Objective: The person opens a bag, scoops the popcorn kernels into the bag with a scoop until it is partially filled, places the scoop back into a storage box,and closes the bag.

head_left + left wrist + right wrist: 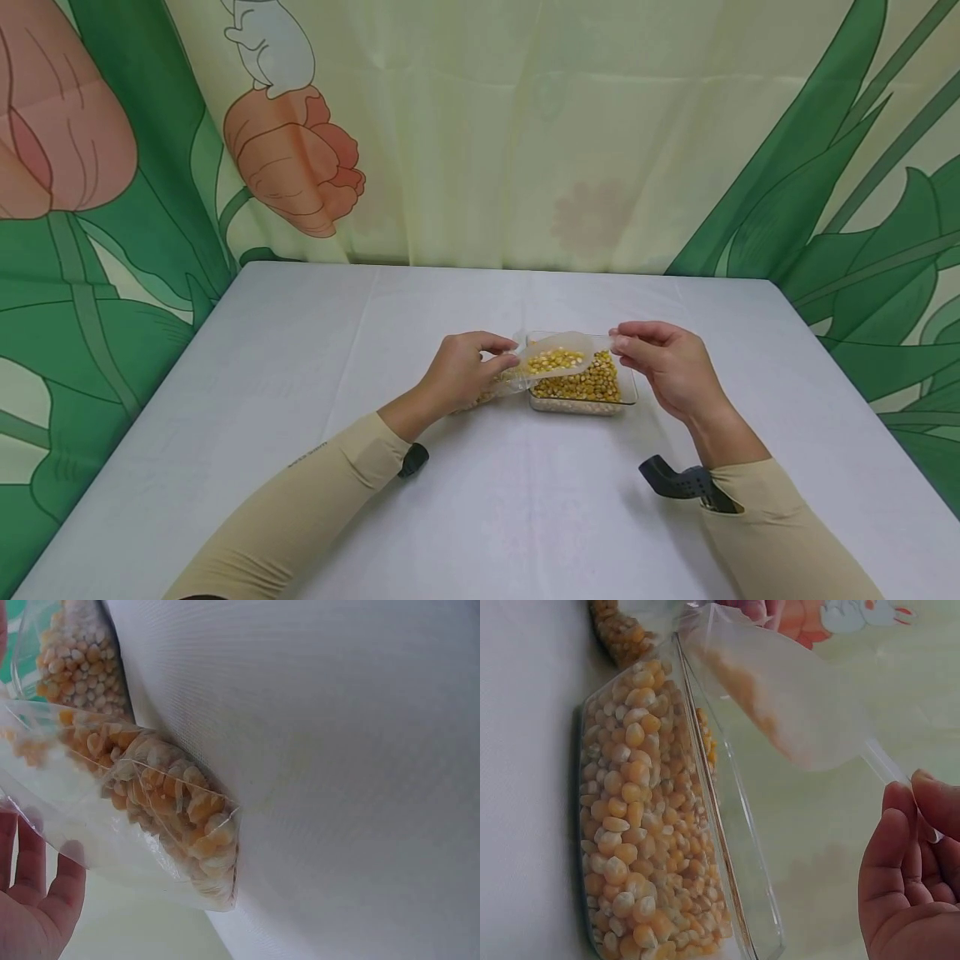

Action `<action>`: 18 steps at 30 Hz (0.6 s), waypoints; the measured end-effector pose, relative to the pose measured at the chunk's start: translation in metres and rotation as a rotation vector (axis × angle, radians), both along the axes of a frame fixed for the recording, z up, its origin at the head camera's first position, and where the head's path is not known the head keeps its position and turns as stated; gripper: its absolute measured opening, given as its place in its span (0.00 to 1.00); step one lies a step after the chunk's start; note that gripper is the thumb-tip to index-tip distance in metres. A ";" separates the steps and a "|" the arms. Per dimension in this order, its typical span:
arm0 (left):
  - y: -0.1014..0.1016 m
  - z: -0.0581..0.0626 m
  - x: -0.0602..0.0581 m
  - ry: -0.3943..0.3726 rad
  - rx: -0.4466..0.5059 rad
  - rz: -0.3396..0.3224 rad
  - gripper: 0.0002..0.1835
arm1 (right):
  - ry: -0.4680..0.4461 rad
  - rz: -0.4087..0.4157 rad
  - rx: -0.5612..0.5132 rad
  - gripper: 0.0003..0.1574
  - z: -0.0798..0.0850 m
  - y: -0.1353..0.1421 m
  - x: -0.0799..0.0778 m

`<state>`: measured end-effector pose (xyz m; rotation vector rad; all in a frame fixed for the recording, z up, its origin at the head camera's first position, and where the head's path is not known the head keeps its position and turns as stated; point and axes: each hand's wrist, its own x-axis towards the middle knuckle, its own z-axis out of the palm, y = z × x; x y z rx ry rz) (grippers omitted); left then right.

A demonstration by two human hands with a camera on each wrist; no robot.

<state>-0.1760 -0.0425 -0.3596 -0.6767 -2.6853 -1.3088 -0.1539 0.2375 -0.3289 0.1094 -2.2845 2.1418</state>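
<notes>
My right hand (672,367) pinches the thin handle of a translucent plastic scoop (795,705), which carries corn kernels. The scoop lies above a glass container (583,407) of yellow kernels, its front end at the mouth of a clear plastic bag (127,825). Fingers and thumb of my left hand (467,371) hold that bag near its opening. Kernels (180,802) fill the bag's lower end, which slants down close over the tablecloth just left of the container. In the right wrist view, the container's kernels (645,840) show through its glass side.
A white cloth covers the table (465,517). Behind it hangs a curtain (480,150) printed with leaves, flowers and a rabbit. Dark camera mounts (678,482) sit at both wrists, over beige sleeves (315,500).
</notes>
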 end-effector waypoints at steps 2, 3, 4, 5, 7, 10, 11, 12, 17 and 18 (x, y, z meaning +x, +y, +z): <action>0.000 0.000 0.000 0.000 -0.002 0.001 0.11 | 0.005 -0.003 0.032 0.09 0.002 -0.001 0.000; 0.000 0.000 0.000 -0.002 -0.003 0.001 0.11 | 0.010 -0.005 0.052 0.11 0.003 -0.002 0.000; 0.000 0.000 0.000 -0.005 -0.004 0.001 0.11 | 0.015 -0.006 0.076 0.13 0.004 -0.003 0.001; 0.000 0.000 0.000 -0.008 -0.005 0.001 0.11 | 0.019 -0.010 0.092 0.15 0.005 -0.004 0.001; 0.000 0.001 0.001 -0.015 -0.007 -0.001 0.11 | 0.028 -0.011 0.126 0.18 0.006 -0.005 0.000; 0.000 0.002 0.001 -0.027 -0.010 -0.005 0.11 | 0.039 -0.014 0.156 0.19 0.006 -0.006 0.000; 0.000 0.002 0.002 -0.029 -0.010 -0.006 0.12 | 0.042 -0.014 0.159 0.20 0.006 -0.007 -0.001; 0.000 0.002 0.002 -0.029 -0.010 -0.007 0.12 | 0.044 -0.014 0.163 0.20 0.006 -0.007 -0.001; 0.000 0.002 0.001 -0.025 -0.003 -0.010 0.11 | 0.053 -0.016 0.178 0.21 0.006 -0.006 -0.001; 0.000 0.002 0.001 -0.024 -0.002 -0.010 0.11 | 0.053 -0.017 0.179 0.21 0.006 -0.006 -0.001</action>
